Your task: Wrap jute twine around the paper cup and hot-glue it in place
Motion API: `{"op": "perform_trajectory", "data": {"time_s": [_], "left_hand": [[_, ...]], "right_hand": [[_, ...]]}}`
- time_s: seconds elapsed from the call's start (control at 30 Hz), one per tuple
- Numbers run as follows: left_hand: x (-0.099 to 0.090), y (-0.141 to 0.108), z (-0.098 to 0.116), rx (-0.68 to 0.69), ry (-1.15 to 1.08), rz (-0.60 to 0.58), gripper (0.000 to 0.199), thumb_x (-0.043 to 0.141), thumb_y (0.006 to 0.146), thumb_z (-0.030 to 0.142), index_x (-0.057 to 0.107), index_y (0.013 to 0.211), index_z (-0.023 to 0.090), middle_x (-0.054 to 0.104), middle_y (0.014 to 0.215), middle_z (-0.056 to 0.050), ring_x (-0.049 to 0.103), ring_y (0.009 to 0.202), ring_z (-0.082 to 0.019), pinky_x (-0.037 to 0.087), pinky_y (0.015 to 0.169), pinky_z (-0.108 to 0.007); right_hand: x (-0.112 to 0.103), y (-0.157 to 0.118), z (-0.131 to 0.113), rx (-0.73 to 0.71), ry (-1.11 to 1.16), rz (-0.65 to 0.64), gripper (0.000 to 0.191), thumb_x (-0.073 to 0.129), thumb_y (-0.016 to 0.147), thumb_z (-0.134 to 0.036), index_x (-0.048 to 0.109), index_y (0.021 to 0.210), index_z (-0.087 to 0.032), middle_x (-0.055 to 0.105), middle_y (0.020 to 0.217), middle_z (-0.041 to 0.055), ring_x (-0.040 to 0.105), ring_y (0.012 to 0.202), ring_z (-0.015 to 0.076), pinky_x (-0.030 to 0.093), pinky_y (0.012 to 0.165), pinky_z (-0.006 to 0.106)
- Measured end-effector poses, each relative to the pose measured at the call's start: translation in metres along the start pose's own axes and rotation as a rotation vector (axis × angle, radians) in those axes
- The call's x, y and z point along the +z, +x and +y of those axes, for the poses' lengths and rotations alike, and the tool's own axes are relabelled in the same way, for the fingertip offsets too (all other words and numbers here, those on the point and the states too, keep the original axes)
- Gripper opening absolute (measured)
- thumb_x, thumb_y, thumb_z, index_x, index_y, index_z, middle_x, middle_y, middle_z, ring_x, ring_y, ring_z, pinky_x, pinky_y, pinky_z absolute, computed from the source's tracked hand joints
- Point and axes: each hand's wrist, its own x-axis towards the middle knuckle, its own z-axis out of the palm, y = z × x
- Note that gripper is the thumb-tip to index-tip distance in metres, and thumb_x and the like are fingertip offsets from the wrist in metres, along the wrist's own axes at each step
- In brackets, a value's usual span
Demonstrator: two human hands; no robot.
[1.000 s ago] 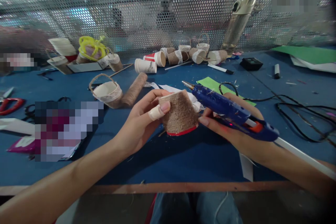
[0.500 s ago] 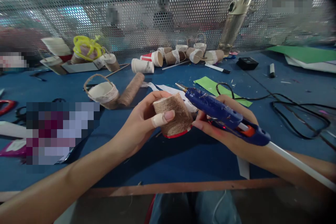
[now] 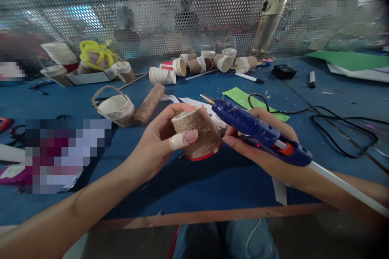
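Tilted in front of me is a paper cup (image 3: 202, 135) wrapped in brown twine, with a red band showing at its lower end. My left hand (image 3: 165, 137), a bandage on its thumb, is closed around the cup's left side. My right hand (image 3: 258, 139) grips a blue hot glue gun (image 3: 249, 123), its metal nozzle pointing left above the cup and apart from it. A long white glue stick (image 3: 343, 186) sticks out of the gun's rear. The right fingertips are by the cup's lower right edge; whether they touch it I cannot tell.
Beyond my left hand stand a lace-trimmed basket cup (image 3: 114, 107) and a twine roll (image 3: 149, 103). Several wrapped cups (image 3: 225, 62) line the back near a bottle (image 3: 269, 28). Green paper (image 3: 240, 99) and a black cord (image 3: 328, 129) lie right. A perforated metal screen (image 3: 152, 20) rises behind.
The view has shifted slightly, so most things sit a little further left. Both hands keep their holds on the cup and the glue gun, with little other movement.
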Motion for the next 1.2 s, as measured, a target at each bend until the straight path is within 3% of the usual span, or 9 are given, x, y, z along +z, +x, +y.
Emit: {"op": "perform_trajectory", "data": {"time_s": [0.13, 0.33, 0.73, 0.93, 1.2], "left_hand": [[-0.0011, -0.0006, -0.0005, 0.041, 0.022, -0.011, 0.031, 0.086, 0.081, 0.02, 0.075, 0.11, 0.027, 0.07, 0.106, 0.0, 0.063, 0.094, -0.016, 0.054, 0.082, -0.023], [-0.0064, -0.0016, -0.0009, 0.106, 0.079, -0.121, 0.035, 0.08, 0.086, 0.016, 0.074, 0.118, 0.03, 0.07, 0.122, 0.0, 0.065, 0.105, -0.016, 0.054, 0.087, -0.023], [-0.0026, -0.0022, 0.0036, 0.171, 0.082, -0.055, 0.034, 0.082, 0.083, 0.025, 0.073, 0.116, 0.026, 0.072, 0.126, -0.004, 0.068, 0.109, -0.024, 0.056, 0.088, -0.03], [-0.006, -0.0023, 0.0039, 0.142, 0.089, -0.094, 0.035, 0.079, 0.084, 0.025, 0.072, 0.118, 0.026, 0.071, 0.131, -0.005, 0.069, 0.106, -0.023, 0.056, 0.085, -0.03], [-0.0057, -0.0015, 0.0015, 0.138, 0.036, -0.115, 0.036, 0.079, 0.085, 0.019, 0.073, 0.119, 0.026, 0.071, 0.122, -0.002, 0.067, 0.101, -0.017, 0.057, 0.085, -0.025]], "right_hand": [[-0.0009, -0.0004, 0.0005, 0.009, 0.02, -0.018, 0.022, 0.088, 0.085, -0.027, 0.069, 0.097, -0.026, 0.073, 0.087, -0.0035, 0.066, 0.074, 0.016, 0.053, 0.069, 0.031], [-0.0016, -0.0013, 0.0026, 0.015, 0.041, -0.045, 0.03, 0.091, 0.08, -0.023, 0.068, 0.098, -0.026, 0.073, 0.09, -0.0035, 0.068, 0.078, 0.017, 0.053, 0.07, 0.031], [-0.004, 0.002, 0.0022, -0.033, 0.06, -0.076, 0.025, 0.087, 0.084, -0.024, 0.066, 0.098, -0.028, 0.073, 0.09, -0.0027, 0.067, 0.072, 0.016, 0.056, 0.066, 0.032], [-0.0028, 0.001, -0.0003, -0.043, 0.027, -0.035, 0.024, 0.085, 0.085, -0.021, 0.065, 0.095, -0.029, 0.073, 0.089, -0.0027, 0.069, 0.075, 0.0176, 0.051, 0.059, 0.03], [-0.0037, 0.0011, 0.0012, -0.052, -0.045, -0.033, 0.024, 0.086, 0.085, -0.024, 0.064, 0.095, -0.027, 0.072, 0.086, -0.0039, 0.066, 0.071, 0.0145, 0.05, 0.058, 0.027]]}}
